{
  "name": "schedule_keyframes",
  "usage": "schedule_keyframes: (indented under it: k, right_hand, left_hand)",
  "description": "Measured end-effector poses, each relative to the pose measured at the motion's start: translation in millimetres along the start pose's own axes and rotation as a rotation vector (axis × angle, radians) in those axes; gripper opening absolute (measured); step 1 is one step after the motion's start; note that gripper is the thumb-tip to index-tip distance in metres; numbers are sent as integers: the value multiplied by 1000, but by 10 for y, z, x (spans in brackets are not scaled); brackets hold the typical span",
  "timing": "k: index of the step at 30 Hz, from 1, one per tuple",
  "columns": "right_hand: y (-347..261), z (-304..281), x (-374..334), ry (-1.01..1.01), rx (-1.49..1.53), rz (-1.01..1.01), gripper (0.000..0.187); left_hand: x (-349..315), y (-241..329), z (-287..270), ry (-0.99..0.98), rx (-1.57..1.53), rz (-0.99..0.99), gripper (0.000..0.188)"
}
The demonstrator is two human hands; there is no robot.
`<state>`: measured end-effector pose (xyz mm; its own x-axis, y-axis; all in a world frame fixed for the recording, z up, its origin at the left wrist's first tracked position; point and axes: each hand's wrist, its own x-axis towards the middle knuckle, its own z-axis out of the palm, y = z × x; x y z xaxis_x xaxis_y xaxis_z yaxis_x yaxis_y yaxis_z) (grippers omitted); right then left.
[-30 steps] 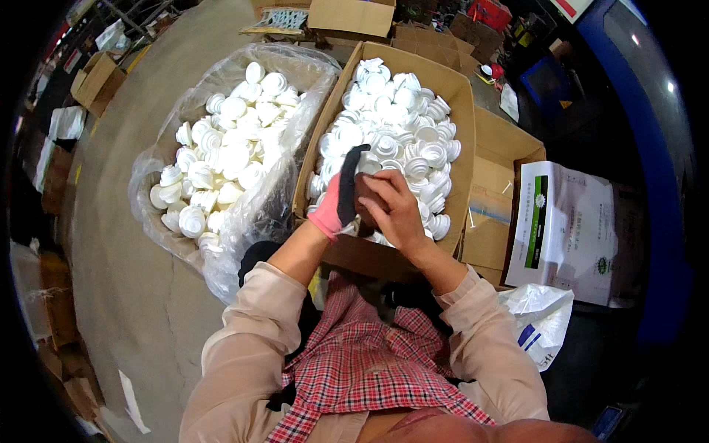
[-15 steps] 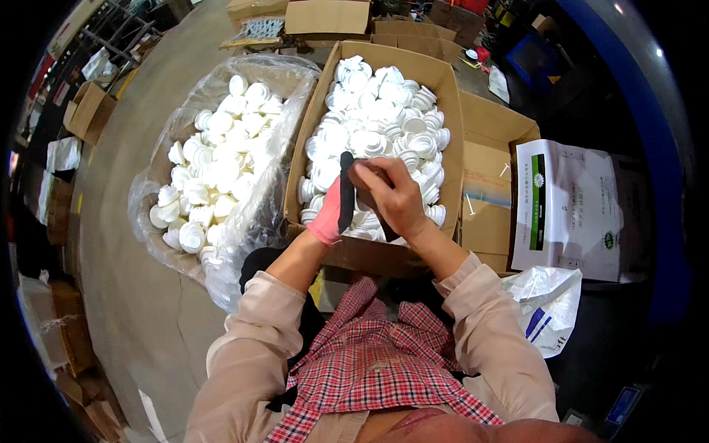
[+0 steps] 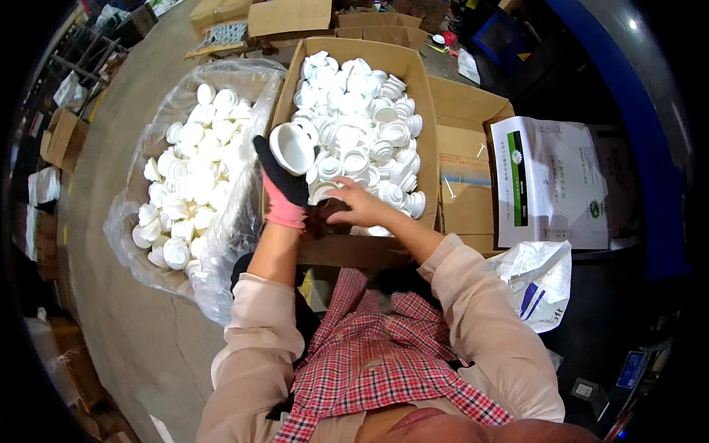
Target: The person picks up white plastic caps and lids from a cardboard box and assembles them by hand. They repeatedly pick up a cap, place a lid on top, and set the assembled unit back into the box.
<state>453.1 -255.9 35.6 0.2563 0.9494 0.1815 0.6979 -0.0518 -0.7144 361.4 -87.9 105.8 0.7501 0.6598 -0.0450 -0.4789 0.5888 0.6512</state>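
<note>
My left hand (image 3: 284, 184), in a pink and black glove, grips a white round plastic cap-like part (image 3: 292, 149), its hollow dish side facing up. It is over the left near corner of a cardboard carton (image 3: 430, 148) heaped with similar white ridged parts (image 3: 354, 160). My bare right hand (image 3: 362, 204) reaches over the carton's near side, thumb and fingers apart, close to the heap. Nothing shows between its fingers. A dark brown patch lies below its fingertips, and I cannot make out what it is.
To the left stands a plastic-lined carton (image 3: 247, 155) full of similar white parts. On the right are a flattened-looking brown carton (image 3: 461, 199) with small white pieces, a white printed sheet (image 3: 550, 184) and a white plastic bag (image 3: 535, 284). More cartons (image 3: 288, 18) stand behind.
My hands were together over the carton; now they are apart. The left has turned and moved left, showing the white part. The right has opened and lowered slightly. The view has shifted.
</note>
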Motion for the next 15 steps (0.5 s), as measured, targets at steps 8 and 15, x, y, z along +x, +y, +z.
schedule_keyframes:
  k: [8, 15]
  right_hand:
    - [1565, -332, -403, 132, -719, 662, 50]
    - [1510, -503, -276, 222, -1006, 462, 10]
  left_hand:
    - [-126, 465, 198, -382, -499, -434, 92]
    - [-106, 523, -6, -463, -349, -426, 86]
